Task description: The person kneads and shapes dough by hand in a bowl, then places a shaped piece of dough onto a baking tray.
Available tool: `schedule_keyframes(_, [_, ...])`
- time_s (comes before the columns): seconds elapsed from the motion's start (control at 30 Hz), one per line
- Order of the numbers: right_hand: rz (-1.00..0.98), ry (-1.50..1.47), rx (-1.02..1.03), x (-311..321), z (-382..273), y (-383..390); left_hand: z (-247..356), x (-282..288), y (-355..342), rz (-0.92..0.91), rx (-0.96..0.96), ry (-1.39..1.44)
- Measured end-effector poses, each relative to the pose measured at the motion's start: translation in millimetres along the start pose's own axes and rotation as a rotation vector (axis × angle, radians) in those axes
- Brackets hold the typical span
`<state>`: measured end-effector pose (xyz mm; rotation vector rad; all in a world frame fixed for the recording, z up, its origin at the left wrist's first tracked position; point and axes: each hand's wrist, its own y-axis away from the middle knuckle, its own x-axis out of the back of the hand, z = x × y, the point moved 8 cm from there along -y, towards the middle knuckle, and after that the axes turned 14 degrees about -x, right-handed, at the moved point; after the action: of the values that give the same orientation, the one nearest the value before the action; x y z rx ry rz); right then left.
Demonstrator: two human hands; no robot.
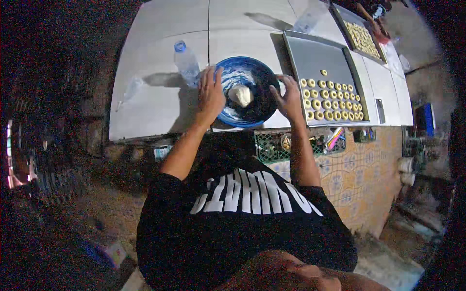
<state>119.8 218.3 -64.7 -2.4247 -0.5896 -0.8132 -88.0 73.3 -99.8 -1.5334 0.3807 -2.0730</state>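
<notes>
Far left: a crumpled clear plastic piece [132, 88] lay on the table [160, 114]. Next, a clear bottle [187, 64], blue-capped, just beside the left hand [211, 97]. That hand sat half-open at the bowl's left rim; firm grip or not, could not tell. Blue bowl [236, 120], flour-smeared, with one pale dough lump [241, 95] inside, near its middle. Right hand [290, 100] part-open at the opposite rim, thumb inward; grip likewise unclear. Further right, a tray [320, 53] bore rows of dough rings [335, 103]; beyond it, a second filled tray [361, 40].
</notes>
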Motion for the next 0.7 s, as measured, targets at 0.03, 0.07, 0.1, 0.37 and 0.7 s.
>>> schedule_keyframes(0.03, [0.020,0.046,-0.007,1,-1,0,12,-10,-4,-0.097,-0.082,0.016])
schedule_keyframes(0.07, [0.035,0.046,-0.023,-3,10,4,28,-22,-9,-0.196,-0.172,0.041])
schedule_keyframes(0.1, [0.012,0.001,-0.040,-14,25,7,43,-34,-10,-0.233,-0.282,0.042])
schedule_keyframes(0.37, [-0.008,-0.220,-0.013,-38,33,22,76,-107,-3,-0.630,-0.428,-0.064])
schedule_keyframes(0.7, [0.014,-0.127,-0.022,-44,27,23,58,-163,-27,-0.731,-0.420,-0.121])
